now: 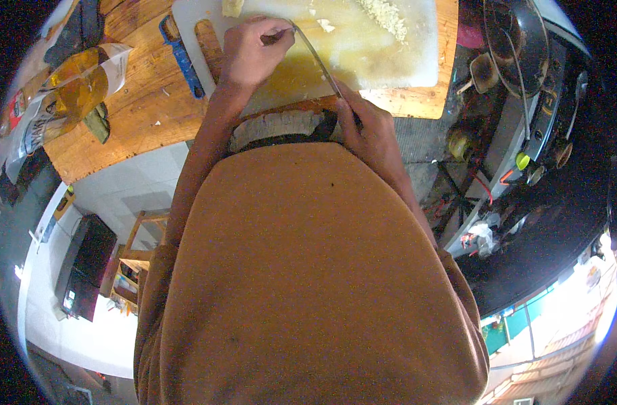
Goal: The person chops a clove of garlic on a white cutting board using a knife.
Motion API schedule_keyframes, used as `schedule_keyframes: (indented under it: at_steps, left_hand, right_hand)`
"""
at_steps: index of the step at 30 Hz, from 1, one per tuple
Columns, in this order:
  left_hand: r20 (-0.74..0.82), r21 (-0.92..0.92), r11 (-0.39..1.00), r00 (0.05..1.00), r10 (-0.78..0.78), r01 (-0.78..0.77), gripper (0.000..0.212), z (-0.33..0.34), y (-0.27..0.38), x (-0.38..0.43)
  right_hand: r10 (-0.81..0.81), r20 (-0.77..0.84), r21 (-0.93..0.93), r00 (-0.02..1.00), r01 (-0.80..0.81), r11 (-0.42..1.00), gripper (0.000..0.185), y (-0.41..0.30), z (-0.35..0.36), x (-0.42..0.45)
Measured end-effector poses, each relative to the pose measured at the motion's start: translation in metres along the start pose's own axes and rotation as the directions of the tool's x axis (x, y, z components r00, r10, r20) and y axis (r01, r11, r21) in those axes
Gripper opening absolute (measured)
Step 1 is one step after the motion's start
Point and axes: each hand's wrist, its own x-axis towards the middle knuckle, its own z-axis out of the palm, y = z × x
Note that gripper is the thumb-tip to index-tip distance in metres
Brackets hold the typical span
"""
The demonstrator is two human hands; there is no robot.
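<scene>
My right hand (pixel 364 119) is closed around the handle of a knife (pixel 316 59), whose thin blade runs up and left over a white plastic cutting board (pixel 420 61). At the far end of the blade is my left hand (pixel 255 48), its fingertips bent together by the tip; whether they pinch the blade or a small scrap cannot be made out. Finely chopped pale food (pixel 384 17) lies in a strip at the board's upper right, with a few loose bits (pixel 326 24) nearer the middle. A larger pale piece (pixel 232 7) sits at the top left of the board.
The board rests on a wooden table (pixel 136 111). Left of it lie a blue-handled tool (pixel 182 63) and a clear plastic bag (pixel 80 81) with yellow contents. To the right, beyond the table edge, are a dark wok (pixel 516 45) and a small pan (pixel 484 72).
</scene>
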Motion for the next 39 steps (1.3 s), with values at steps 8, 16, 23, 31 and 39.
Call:
schedule_keyframes:
  at_steps: [8,16,23,31,39]
  left_hand:
    - [0.018,0.053,0.997,0.999,0.051,-0.052,0.018,0.0,-0.004,0.002]
    - [-0.032,0.013,0.997,0.996,0.079,-0.079,0.016,0.001,-0.006,-0.002]
    - [-0.013,-0.021,0.999,0.999,0.042,-0.042,0.015,-0.002,0.0,-0.001]
    - [0.003,-0.045,0.998,0.999,0.039,-0.038,0.017,-0.004,0.003,-0.001]
    - [0.008,-0.038,0.998,0.999,0.051,-0.051,0.017,-0.004,0.002,-0.002]
  right_hand:
    - [0.073,0.127,-0.149,0.989,-0.054,0.987,0.038,-0.002,0.012,0.025]
    - [0.048,0.082,-0.28,0.995,-0.023,0.96,0.037,0.005,0.008,-0.001]
    - [0.064,-0.031,-0.111,0.997,-0.067,0.992,0.039,0.001,0.005,-0.003]
    - [-0.001,0.02,-0.09,1.0,0.003,0.996,0.038,0.002,0.002,-0.005]
    - [-0.012,0.064,-0.093,0.998,0.018,0.996,0.038,0.004,0.006,0.004]
